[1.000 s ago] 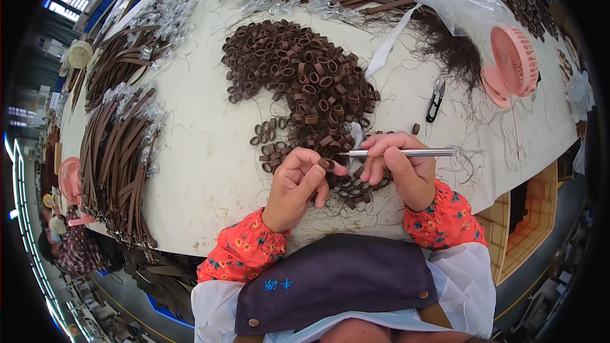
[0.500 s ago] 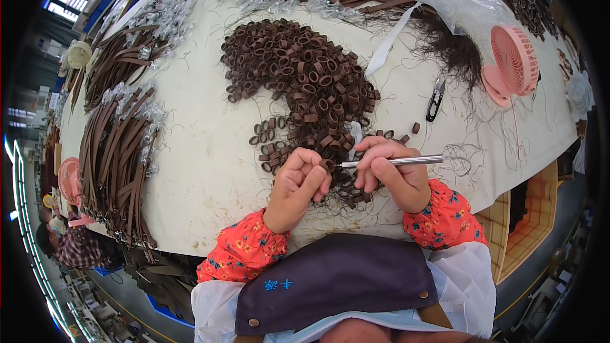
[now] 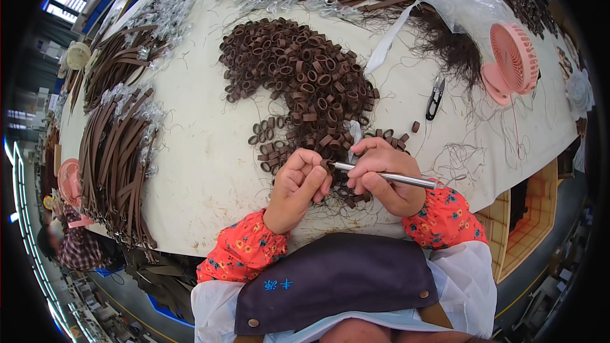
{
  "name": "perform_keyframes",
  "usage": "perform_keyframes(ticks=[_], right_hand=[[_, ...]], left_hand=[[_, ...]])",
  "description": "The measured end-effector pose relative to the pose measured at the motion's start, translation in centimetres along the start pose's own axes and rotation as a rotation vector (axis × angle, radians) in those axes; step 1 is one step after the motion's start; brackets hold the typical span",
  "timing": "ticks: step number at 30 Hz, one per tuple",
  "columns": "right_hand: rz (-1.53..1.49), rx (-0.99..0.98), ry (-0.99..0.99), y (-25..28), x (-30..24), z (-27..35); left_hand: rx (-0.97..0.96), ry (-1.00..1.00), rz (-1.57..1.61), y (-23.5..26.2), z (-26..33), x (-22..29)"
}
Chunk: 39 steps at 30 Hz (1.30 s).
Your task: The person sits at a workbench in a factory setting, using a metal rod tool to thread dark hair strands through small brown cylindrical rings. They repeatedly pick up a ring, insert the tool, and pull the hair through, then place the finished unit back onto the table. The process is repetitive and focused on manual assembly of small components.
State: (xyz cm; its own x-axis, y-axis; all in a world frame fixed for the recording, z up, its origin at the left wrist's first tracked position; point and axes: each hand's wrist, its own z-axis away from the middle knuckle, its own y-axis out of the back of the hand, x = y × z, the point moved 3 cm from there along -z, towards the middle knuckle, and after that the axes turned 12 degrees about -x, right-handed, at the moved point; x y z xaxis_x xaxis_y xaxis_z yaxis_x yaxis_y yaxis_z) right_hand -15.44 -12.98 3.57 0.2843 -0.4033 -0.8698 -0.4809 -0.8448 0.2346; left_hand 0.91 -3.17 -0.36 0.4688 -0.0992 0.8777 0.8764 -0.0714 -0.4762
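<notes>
Tabletop (image 3: pixel 210 171): metal tool (image 3: pixel 387 176) points left

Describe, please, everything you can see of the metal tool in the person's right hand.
The metal tool is a slim, shiny silver rod, lying nearly level. The right hand grips its middle; its far end juts out over the red floral sleeve. Its tip meets a small brown loop pinched by the left hand.

Head-worn fisheye, looking down, table (image 3: pixel 210 171) close
</notes>
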Motion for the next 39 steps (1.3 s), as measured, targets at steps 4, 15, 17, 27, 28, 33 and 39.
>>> perform_keyframes(ticks=[4, 15, 17, 27, 28, 33, 39], right_hand=[[0.066, -0.006, 0.028, 0.0, -0.1, -0.2], [-0.073, 0.102, -0.014, 1.2, -0.2, 0.3], [-0.076, 0.133, -0.019, 1.3, -0.4, 0.2], [-0.052, 0.155, -0.023, 1.5, -0.2, 0.3], [-0.051, 0.150, -0.021, 1.5, -0.2, 0.3], [-0.062, 0.162, -0.063, 1.4, 0.0, 0.4], [0.131, 0.057, -0.233, 0.0, 0.4, 0.0]], left_hand=[[0.002, 0.010, -0.003, 0.0, 0.0, 0.0], [0.240, -0.055, -0.294, 0.1, 0.0, 1.9], [0.294, -0.075, -0.740, 1.0, 0.4, 2.1], [0.008, -0.285, -1.657, -3.0, -0.7, 1.9], [-0.018, -0.262, -1.701, -2.8, -0.7, 1.4], [0.054, -0.286, -1.434, -1.7, -0.6, 1.5], [0.102, -0.188, -0.868, -1.0, 0.2, 0.9]])
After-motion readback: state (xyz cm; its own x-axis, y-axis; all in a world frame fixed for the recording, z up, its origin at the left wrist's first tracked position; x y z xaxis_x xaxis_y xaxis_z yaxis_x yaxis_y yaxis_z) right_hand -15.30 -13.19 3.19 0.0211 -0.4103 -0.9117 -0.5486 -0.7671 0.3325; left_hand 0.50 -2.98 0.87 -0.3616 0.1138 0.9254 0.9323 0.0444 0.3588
